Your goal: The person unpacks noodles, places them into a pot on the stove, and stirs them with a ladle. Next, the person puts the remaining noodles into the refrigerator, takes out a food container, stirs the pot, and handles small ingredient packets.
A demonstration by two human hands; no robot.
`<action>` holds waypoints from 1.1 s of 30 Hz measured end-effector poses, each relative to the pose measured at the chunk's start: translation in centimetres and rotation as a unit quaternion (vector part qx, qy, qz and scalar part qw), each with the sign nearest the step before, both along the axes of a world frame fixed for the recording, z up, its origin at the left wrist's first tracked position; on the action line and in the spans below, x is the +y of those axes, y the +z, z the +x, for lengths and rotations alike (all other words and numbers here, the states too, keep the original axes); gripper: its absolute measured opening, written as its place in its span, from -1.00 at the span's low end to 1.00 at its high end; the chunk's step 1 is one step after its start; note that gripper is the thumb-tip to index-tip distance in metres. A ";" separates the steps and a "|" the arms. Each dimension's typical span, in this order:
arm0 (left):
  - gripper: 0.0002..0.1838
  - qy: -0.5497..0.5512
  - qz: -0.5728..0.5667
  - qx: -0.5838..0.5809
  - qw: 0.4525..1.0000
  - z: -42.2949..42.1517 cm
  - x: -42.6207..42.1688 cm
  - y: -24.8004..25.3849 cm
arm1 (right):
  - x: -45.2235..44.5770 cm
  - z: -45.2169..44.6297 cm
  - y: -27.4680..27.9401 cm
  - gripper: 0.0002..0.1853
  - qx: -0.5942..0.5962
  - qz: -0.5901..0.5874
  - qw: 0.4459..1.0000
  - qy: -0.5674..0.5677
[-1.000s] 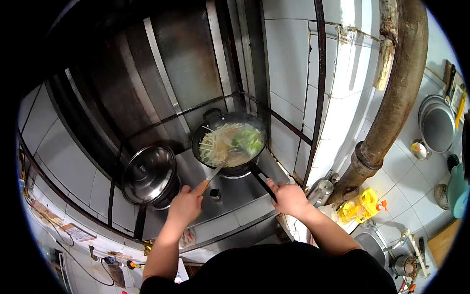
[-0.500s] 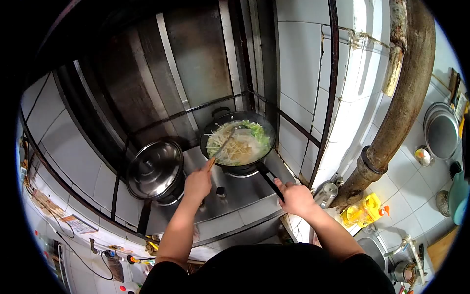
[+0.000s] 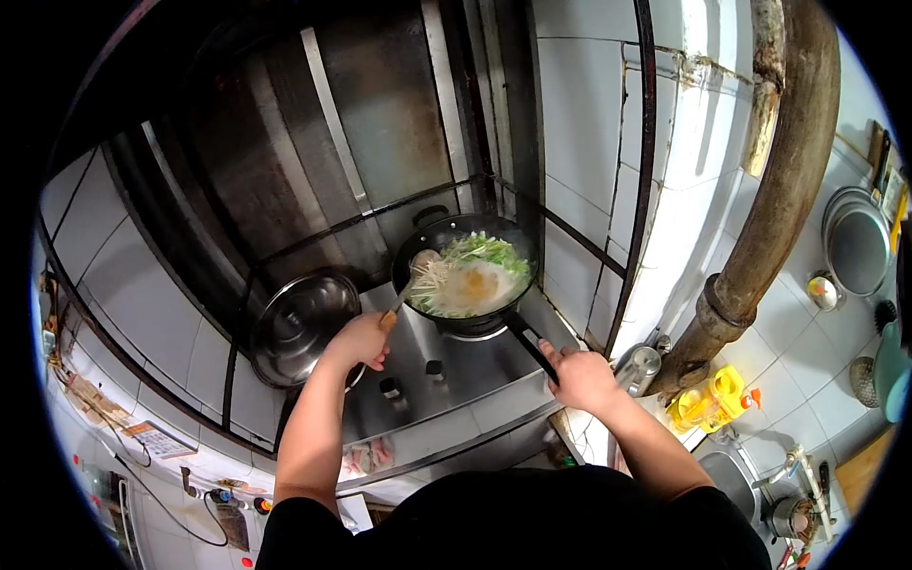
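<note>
Just inside wok (image 3: pixel 405 258) edge: ladle (image 3: pixel 426 257) in left hand (image 3: pixel 361 340).

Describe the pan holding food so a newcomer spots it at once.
On the right of the steel stovetop sits a black wok, its long handle in the person's right hand. Unlike the shiny steel-topped pan to its left, it is uncovered, showing greens and pale strands.

There are two hands (image 3: pixel 363 340), one utensil (image 3: pixel 399 301), one wok (image 3: pixel 518 226), one pan (image 3: pixel 302 328) at the wok's eight o'clock, and two knobs (image 3: pixel 434 369) at its seven o'clock.
</note>
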State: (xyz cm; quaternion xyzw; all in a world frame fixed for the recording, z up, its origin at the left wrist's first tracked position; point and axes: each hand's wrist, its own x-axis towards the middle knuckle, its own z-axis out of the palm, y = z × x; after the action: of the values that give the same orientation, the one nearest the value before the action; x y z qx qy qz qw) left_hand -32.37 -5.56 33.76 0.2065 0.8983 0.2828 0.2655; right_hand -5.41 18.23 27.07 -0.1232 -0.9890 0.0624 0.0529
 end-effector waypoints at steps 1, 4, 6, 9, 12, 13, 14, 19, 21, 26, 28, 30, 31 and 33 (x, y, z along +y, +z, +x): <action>-0.67 -0.003 0.018 -0.033 0.999 -0.3 -0.1 -0.2 | 0.0 0.0 -0.1 -0.30 0.001 0.000 1.000 0.001; -0.66 -0.008 0.068 -0.106 0.992 -0.9 0.0 -0.5 | -0.1 0.1 0.0 -0.31 0.014 -0.008 1.000 0.000; -0.62 -0.003 0.093 -0.126 0.988 -0.1 -0.3 -0.3 | -0.1 0.2 -0.1 -0.31 0.018 -0.010 1.000 -0.001; -0.59 -0.028 0.102 -0.116 0.988 0.8 -0.8 -0.1 | -0.2 0.3 0.1 -0.31 0.018 -0.008 1.000 0.000; -0.55 -0.052 0.083 -0.070 0.993 2.8 -0.8 0.9 | -0.2 0.3 0.1 -0.30 0.020 -0.009 1.000 0.000; -0.55 -0.060 0.077 -0.056 0.994 3.3 -0.8 1.2 | -0.2 0.3 0.0 -0.30 0.021 -0.010 1.000 -0.001; -0.55 -0.074 0.063 -0.037 0.995 3.8 -0.8 1.5 | -0.2 0.4 0.0 -0.30 0.022 -0.013 1.000 -0.001; -0.51 -0.091 -0.026 0.088 0.992 6.9 -1.0 2.7 | -0.2 0.5 0.2 -0.31 0.014 -0.026 1.000 -0.005; -0.49 -0.136 0.007 0.219 0.966 6.0 -2.5 0.4 | -0.2 0.5 0.3 -0.31 0.007 -0.028 1.000 -0.007; -0.44 -0.189 -0.011 0.375 0.908 7.9 -4.6 3.0 | -0.1 0.5 0.4 -0.32 0.009 -0.032 0.999 -0.008; -0.42 -0.186 -0.061 0.398 0.896 9.0 -4.8 4.1 | -0.2 0.5 0.4 -0.32 0.013 -0.033 0.999 -0.008; -0.40 -0.179 -0.071 0.389 0.901 9.6 -4.0 3.3 | -0.2 0.5 0.5 -0.33 0.015 -0.038 0.999 -0.003; -0.38 -0.175 -0.075 0.385 0.903 9.9 -3.4 2.6 | -0.3 0.5 0.6 -0.33 0.016 -0.040 0.999 -0.002; -0.36 -0.172 -0.071 0.375 0.908 9.5 -2.2 0.2 | -0.3 0.4 0.5 -0.34 0.012 -0.040 0.999 -0.004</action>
State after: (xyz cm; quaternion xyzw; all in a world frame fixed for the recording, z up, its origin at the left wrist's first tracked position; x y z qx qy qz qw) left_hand -22.87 -7.75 33.93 0.4290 0.9000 0.0703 -0.0323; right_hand -4.97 17.95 27.57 -0.1288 -0.9844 0.1037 0.0604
